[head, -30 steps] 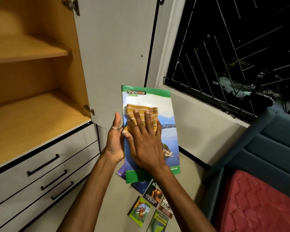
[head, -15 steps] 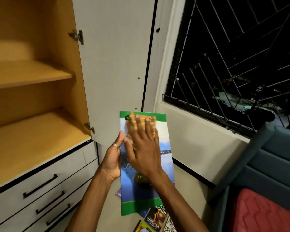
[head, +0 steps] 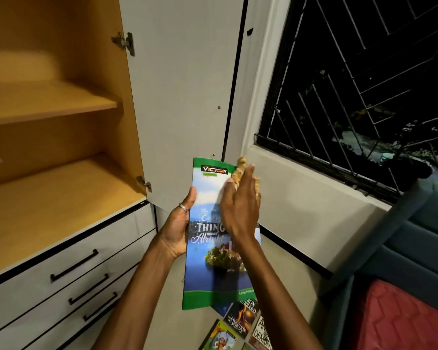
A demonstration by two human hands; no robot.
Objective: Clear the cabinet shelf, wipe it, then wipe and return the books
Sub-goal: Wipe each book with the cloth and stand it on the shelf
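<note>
- Green-bordered glossy book (head: 213,251) with a lake cover, held upright in front of the open cabinet door (head: 180,97), left hand (head: 177,228) gripping its left edge.
- Right hand (head: 240,210), fingers straight, presses a tan cloth (head: 240,165) at its top right corner.
- Two wooden shelves (head: 48,205) stand bare; three drawers below.
- At least four books (head: 240,319) lie on the floor beside a teal sofa (head: 415,248).
</note>
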